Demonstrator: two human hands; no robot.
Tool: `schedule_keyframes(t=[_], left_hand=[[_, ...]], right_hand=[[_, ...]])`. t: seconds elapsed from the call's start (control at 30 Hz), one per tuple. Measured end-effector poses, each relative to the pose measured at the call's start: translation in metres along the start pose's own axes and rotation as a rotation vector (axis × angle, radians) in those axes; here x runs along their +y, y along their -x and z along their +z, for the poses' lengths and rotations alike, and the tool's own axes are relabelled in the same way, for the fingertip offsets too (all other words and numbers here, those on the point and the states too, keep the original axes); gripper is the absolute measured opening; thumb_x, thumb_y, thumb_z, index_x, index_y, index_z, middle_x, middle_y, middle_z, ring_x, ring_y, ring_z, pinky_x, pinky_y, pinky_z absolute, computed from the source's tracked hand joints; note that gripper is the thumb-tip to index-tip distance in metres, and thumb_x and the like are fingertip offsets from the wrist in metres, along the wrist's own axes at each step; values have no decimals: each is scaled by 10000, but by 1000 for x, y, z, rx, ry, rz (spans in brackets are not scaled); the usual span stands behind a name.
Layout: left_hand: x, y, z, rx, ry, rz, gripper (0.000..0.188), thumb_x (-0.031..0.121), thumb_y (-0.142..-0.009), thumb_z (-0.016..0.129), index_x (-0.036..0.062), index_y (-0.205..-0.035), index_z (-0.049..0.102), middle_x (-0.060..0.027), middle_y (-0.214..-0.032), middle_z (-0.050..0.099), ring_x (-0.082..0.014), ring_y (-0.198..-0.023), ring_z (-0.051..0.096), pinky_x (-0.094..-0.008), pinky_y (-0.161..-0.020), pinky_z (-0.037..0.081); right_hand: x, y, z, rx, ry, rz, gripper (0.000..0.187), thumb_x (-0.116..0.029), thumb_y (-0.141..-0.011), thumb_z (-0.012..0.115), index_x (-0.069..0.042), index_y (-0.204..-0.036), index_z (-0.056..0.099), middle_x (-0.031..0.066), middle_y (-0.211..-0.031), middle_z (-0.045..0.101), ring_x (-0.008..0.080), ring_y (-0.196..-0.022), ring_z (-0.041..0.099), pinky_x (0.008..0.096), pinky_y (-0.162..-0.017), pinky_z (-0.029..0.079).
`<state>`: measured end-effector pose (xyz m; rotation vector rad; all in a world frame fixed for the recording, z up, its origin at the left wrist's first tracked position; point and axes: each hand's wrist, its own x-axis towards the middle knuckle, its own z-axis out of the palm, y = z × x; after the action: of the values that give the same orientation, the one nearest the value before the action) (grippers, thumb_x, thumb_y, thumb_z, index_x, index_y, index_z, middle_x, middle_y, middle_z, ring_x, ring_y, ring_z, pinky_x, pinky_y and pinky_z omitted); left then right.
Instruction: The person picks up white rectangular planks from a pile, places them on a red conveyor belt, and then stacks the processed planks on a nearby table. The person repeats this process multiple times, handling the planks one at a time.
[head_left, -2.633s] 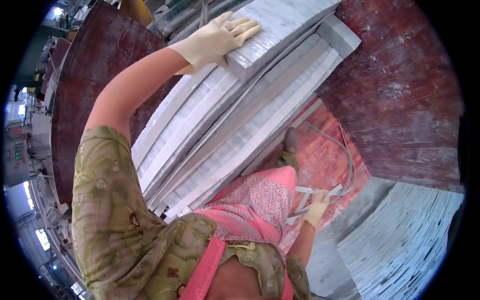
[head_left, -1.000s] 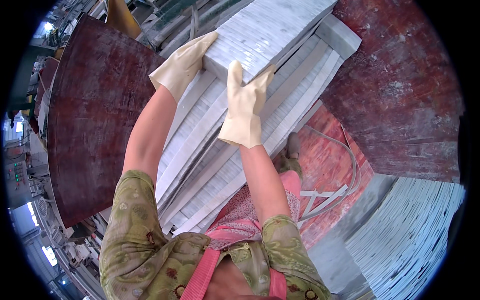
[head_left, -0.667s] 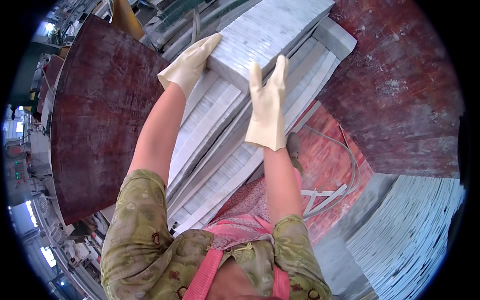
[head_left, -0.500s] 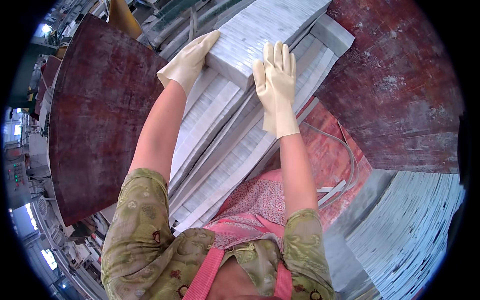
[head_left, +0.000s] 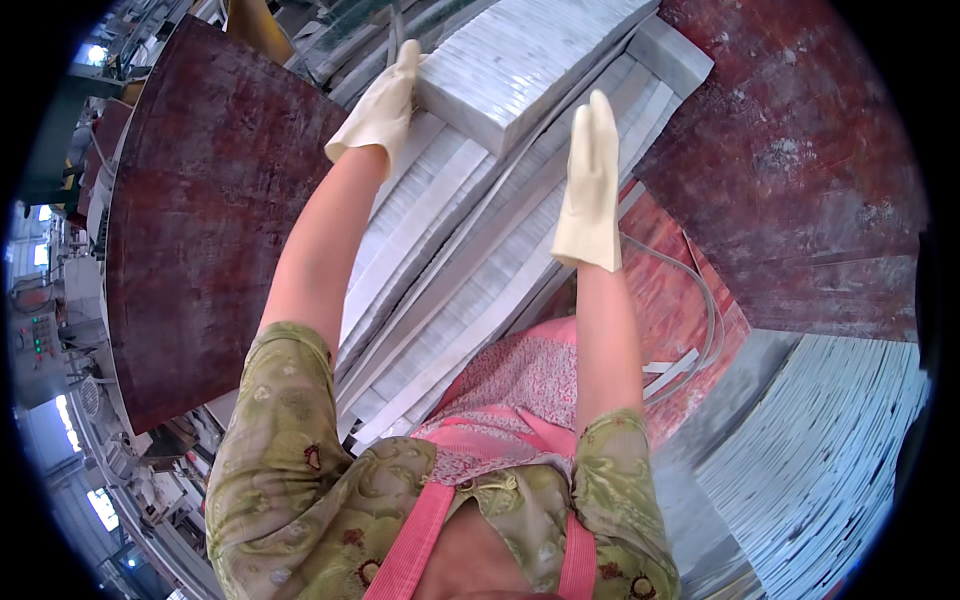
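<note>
A long block of grey-white stone-like strips [head_left: 520, 75], packed side by side, lies across the top of a wider layer of the same pale strips [head_left: 430, 230]. My left hand [head_left: 380, 110], in a cream rubber glove, is open with its fingers stretched along the block's left end. My right hand [head_left: 592, 185], gloved alike, is open and held edge-on, fingers straight and together. It is over the right side of the lower strips, apart from the block's near corner. Neither hand holds anything.
Dark red worn boards [head_left: 215, 220] flank the strips at left, with another red board [head_left: 800, 180] at right. A large stack of thin pale blue-edged sheets [head_left: 820, 460] stands at lower right. A thin looped cord [head_left: 708, 320] lies on a lighter red surface. Machinery fills the far left.
My right hand has left the block's near corner, moving right and turning edge-on. My left hand has shifted slightly up and right along the block's end, its fingers now pointing more upward.
</note>
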<state>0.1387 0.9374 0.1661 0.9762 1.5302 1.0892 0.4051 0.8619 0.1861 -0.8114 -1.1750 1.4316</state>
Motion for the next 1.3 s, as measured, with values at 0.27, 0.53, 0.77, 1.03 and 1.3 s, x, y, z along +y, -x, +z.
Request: schedule_keyframes(t=[0.27,0.53,0.77,1.03,1.3], left_hand=[[0,25,-11,-84,-131,20,637,517,-1093,423,96,-1572,438,-85,-1575,483,-219,-1432,468,-338,-1218,274],[-25,4,-31,-242,-786,691,589,-28,-1028,415,203,-1569,456,-102,-1460,572,-213,-1230,593,-303,-993,478],[-29,0,-34,-262,-769,697,668,-105,-994,417,245,-1560,466,-107,-1429,589,-210,-1196,602,-299,-944,496],[12,24,6,-176,-159,65,817,526,-983,602,8,-1572,376,-159,-1518,507,-241,-1422,446,-363,-1174,328],[-16,99,-44,115,-757,834,544,140,-914,653,48,-1434,521,-264,-1421,553,-438,-1330,540,-430,-1108,456]], right_hand=[[96,0,50,352,267,20,955,-282,-889,778,167,-1537,239,342,-1497,460,356,-1425,451,370,-1188,340],[94,-22,100,510,244,172,983,-400,-889,763,193,-1497,268,362,-1505,411,391,-1415,435,391,-1170,344],[95,-20,99,503,491,198,1087,-498,-888,727,229,-1504,204,419,-1566,298,451,-1499,317,417,-1213,302],[127,-25,75,517,539,-85,959,-569,-891,685,227,-1370,449,441,-1349,540,457,-1322,548,437,-1102,445],[40,77,-19,548,73,-12,525,-278,-1033,634,14,-1455,525,175,-1437,562,226,-1334,519,390,-1150,382]])
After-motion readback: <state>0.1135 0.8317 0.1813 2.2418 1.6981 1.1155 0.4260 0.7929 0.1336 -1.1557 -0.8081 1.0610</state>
